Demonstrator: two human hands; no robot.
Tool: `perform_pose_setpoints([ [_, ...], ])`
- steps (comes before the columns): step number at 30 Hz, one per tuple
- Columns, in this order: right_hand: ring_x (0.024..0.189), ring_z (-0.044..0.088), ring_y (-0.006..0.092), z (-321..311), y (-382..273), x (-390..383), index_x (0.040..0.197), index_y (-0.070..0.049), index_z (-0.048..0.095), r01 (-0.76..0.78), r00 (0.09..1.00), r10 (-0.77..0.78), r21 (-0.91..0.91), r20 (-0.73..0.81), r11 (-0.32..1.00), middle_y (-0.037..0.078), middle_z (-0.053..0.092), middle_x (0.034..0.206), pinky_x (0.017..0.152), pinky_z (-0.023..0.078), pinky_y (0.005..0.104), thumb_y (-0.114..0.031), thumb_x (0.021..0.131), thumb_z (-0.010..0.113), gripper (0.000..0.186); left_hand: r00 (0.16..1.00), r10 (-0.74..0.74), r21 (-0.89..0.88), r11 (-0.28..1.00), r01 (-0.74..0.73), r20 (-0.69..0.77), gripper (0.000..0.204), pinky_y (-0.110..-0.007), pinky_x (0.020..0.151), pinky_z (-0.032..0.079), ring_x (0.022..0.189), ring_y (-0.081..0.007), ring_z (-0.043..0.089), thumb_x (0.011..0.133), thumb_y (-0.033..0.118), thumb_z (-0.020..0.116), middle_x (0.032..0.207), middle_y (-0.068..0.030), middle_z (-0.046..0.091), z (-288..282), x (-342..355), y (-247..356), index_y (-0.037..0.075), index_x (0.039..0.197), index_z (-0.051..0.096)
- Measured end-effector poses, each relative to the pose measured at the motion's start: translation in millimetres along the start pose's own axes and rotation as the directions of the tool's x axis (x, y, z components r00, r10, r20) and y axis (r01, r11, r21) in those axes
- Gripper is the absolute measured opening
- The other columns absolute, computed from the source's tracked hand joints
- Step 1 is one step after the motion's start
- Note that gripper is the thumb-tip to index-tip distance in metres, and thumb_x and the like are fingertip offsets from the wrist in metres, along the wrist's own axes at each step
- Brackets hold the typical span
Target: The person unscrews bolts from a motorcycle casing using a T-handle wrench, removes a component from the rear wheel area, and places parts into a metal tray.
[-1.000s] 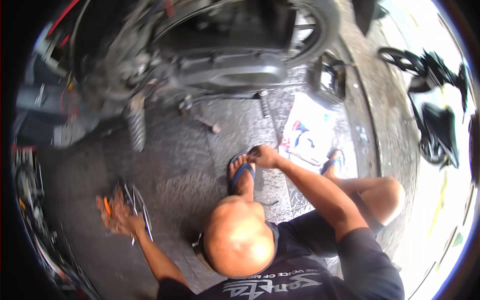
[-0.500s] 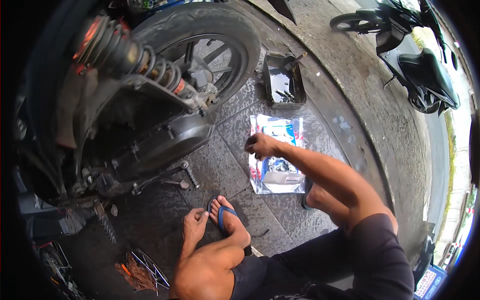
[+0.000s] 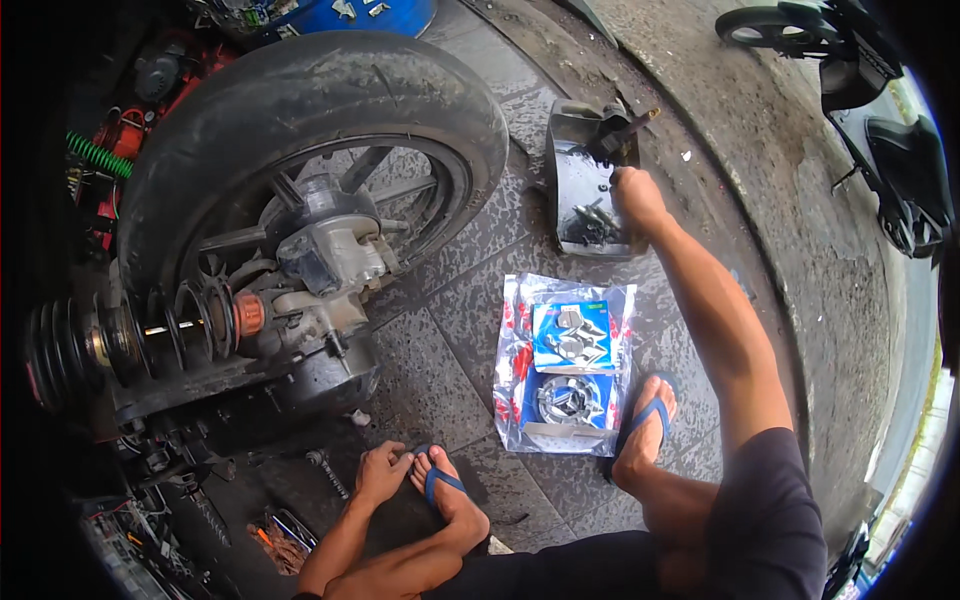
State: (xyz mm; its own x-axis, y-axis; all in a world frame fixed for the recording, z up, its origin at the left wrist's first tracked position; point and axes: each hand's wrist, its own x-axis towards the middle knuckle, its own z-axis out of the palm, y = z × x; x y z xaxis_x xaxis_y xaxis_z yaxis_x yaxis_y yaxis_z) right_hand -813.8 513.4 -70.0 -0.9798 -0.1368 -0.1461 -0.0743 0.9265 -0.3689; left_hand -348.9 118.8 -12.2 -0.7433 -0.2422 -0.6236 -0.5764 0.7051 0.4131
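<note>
My right hand [image 3: 640, 203] is at the right rim of a dark oil-stained pan [image 3: 562, 180], its fingers closed over the edge. In the pan are several small dark metal parts [image 3: 594, 222] and a brush-like tool [image 3: 634, 128] with a worn handle. My left hand [image 3: 382, 473] hovers low beside my left foot, fingers curled together; whatever they may hold is too small to make out. Between my feet and the pan lies a clear plastic bag [image 3: 510, 400], with a blue-and-white parts package [image 3: 572, 338] on it, picturing metal parts.
A motorcycle rear wheel [image 3: 330, 100] with shock spring [image 3: 175, 325] and engine case [image 3: 250, 385] fills the left. A blue drum [image 3: 375, 18] and red equipment [image 3: 130, 130] stand behind. Tools [image 3: 282, 540] lie lower left. A curb [image 3: 735, 190] and parked motorcycle [image 3: 890, 150] are right.
My right hand has moved from above the plastic bag forward to the pan's right rim. My left hand stays low by my left foot. The view has shifted, bringing the wheel lower.
</note>
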Motion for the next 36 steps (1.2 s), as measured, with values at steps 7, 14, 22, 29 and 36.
perform_pose_setpoints([
  [7,0.097,0.069,0.0314,28.9,-0.7,63.9,0.097,-0.007,0.073,0.257,0.961,-0.172,-0.463,0.217,0.848,0.015,0.07,0.105,0.081,0.057,0.0417,-0.01,0.088,0.054,0.022,0.976,-0.141,-0.004,0.99,0.142,-0.164,0.036,-0.041,0.065,0.052,0.069,-0.0283,0.067,0.078,0.032,0.074,0.073,-0.0124,0.068,10.6,-20.9,-34.2,0.005,0.101,0.068],
  [14,0.092,0.069,0.0306,53.6,25.5,77.1,0.084,-0.006,0.07,0.396,0.917,-0.316,-0.447,0.244,0.802,0.016,0.07,0.096,0.08,0.055,0.041,-0.008,0.084,0.057,0.014,0.886,-0.413,-0.157,0.909,0.386,-0.213,0.038,-0.04,0.069,0.054,0.078,-0.03,0.069,0.08,0.039,0.072,0.082,-0.0134,0.071,40.0,-68.5,-66.3,0.009,0.104,0.069],
  [22,0.078,0.072,0.0289,53.6,25.0,69.6,0.076,-0.007,0.071,0.435,0.9,-0.377,-0.502,0.218,0.748,0.015,0.071,0.081,0.069,0.057,0.0382,-0.011,0.084,0.056,0.017,0.905,-0.406,-0.108,0.913,0.394,-0.13,0.04,-0.039,0.075,0.054,0.085,-0.0304,0.07,0.082,0.039,0.07,0.092,-0.0176,0.071,44.6,-60.4,-38.7,0.007,0.105,0.069],
  [29,0.074,0.069,0.033,-51.1,-103.7,-5.7,0.076,-0.005,0.07,0.616,0.609,-0.603,0.172,0.516,0.769,0.018,0.068,0.074,0.068,0.055,0.0416,-0.013,0.072,0.064,0.011,0.892,-0.439,-0.159,0.893,0.421,-0.107,0.038,-0.038,0.078,0.054,0.088,-0.0299,0.07,0.084,0.038,0.069,0.094,-0.0172,0.072,32.2,-55.1,-17.1,0.007,0.106,0.069],
  [36,0.078,0.069,0.0381,-108.7,-273.3,-86.6,0.095,0.003,0.065,0.707,0.307,-0.937,0.699,-0.165,0.108,0.022,0.069,0.089,0.072,0.056,0.0444,-0.006,0.079,0.057,0.02,0.964,-0.264,-0.211,0.944,0.253,-0.025,0.037,-0.032,0.067,0.052,0.073,-0.0161,0.066,0.087,0.03,0.069,0.082,-0.0113,0.071,26.2,-45.3,12.6,0.002,0.111,0.067],
])
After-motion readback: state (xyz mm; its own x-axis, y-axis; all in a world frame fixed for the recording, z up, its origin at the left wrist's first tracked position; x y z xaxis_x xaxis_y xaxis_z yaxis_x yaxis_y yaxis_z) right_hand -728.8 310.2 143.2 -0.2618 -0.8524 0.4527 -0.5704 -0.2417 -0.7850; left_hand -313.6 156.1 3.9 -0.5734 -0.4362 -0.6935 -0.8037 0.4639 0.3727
